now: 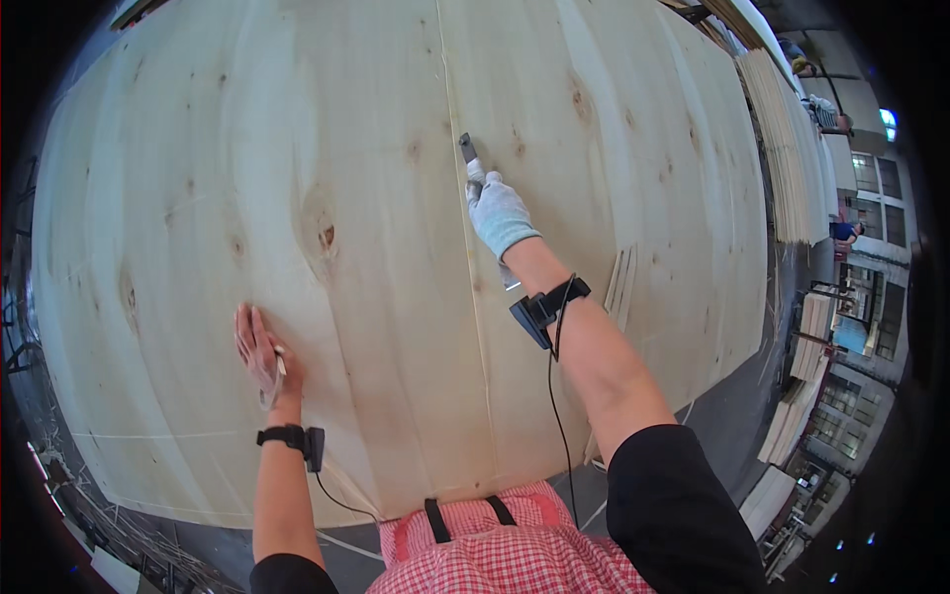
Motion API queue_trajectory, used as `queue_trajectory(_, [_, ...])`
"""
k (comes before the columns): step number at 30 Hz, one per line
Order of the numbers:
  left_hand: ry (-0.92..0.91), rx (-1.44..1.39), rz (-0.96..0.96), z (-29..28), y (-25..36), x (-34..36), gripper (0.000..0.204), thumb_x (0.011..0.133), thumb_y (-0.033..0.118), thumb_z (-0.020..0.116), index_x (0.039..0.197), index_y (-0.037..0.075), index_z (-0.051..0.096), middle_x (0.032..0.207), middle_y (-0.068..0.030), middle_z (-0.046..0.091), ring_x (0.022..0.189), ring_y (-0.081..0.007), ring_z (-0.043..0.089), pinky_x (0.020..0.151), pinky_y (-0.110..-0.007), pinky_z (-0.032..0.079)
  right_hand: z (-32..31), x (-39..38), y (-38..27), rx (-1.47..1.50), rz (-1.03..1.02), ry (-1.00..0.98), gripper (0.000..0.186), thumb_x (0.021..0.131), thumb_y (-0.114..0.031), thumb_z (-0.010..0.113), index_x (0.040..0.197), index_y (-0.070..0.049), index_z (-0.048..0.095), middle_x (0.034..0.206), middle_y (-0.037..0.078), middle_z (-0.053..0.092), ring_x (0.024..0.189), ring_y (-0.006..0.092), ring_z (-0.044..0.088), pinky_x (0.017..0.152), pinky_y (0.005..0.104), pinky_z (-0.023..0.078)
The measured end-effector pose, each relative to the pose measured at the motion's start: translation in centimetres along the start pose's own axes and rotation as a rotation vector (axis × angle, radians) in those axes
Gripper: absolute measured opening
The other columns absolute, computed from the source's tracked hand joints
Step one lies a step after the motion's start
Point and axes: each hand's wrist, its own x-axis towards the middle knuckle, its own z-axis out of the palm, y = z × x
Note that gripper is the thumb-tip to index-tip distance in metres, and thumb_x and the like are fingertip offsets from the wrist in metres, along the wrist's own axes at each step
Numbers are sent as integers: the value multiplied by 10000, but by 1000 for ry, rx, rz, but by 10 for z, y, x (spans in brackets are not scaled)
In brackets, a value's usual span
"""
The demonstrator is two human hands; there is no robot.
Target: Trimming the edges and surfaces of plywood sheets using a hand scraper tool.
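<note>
A large pale plywood sheet (178, 119) with knots and a long lengthwise seam fills most of the view. Beside that seam, my right hand (500, 218), in a pale knitted glove, grips a tool (468, 148) with a metal blade and white-wrapped handle. A metallic piece shows partly behind its wrist. My bare left hand (259, 346) rests on the sheet at lower left, fingers extended; a thin pale strip or band crosses its palm, too small to make out. Thin wood strips (616, 292) lie right of my right forearm.
Stacks of veneer sheets (777, 148) and boards (813, 332) stand beyond the right edge. A person in blue (846, 233) is in the far right background, near windows. Wood scraps (109, 525) lie on the grey floor at lower left. A checked apron (495, 554) shows at the bottom.
</note>
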Motion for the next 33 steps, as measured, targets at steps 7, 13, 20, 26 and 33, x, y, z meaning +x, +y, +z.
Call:
queue_trajectory(7, [34, 19, 24, 2, -9, -7, 416, 848, 24, 384, 1257, 25, 463, 1352, -153, 404, 1255, -320, 371, 1047, -412, 283, 25, -80, 31, -13, 14, -53, 362, 893, -370, 441, 946, -13, 474, 804, 243, 625, 784, 408, 614, 698, 493, 487])
queue_trajectory(13, [31, 7, 24, 3, -5, -15, 472, 783, 17, 412, 1253, 15, 459, 1345, -145, 407, 1265, -308, 351, 1056, -405, 272, 27, -79, 41, -42, -48, 5, 362, 897, -373, 443, 948, -17, 479, 832, 239, 624, 807, 413, 607, 709, 493, 485])
queue_trajectory(20, [78, 36, 45, 17, -21, -22, 446, 806, 70, 461, 1252, 61, 483, 1342, -105, 419, 1251, -272, 378, 1037, -379, 300, 60, -168, 75, -46, -29, 75, 363, 891, -377, 449, 945, -20, 488, 789, 237, 617, 771, 404, 610, 672, 494, 489])
queue_trajectory(26, [104, 121, 60, 28, -39, -18, 405, 876, 149, 410, 1273, 99, 477, 1366, -91, 405, 1258, -272, 375, 1029, -363, 315, 85, -331, 119, -61, 23, -35, 337, 895, -348, 461, 969, -20, 455, 705, 235, 598, 653, 405, 601, 563, 499, 484])
queue_trajectory(33, [48, 100, 172, 19, -43, -19, 414, 863, 134, 425, 1272, 103, 476, 1370, -75, 403, 1258, -262, 378, 1024, -374, 316, 94, -443, 164, 103, 150, -165, 283, 884, -280, 520, 1071, -68, 508, 767, 169, 628, 672, 357, 617, 581, 450, 499])
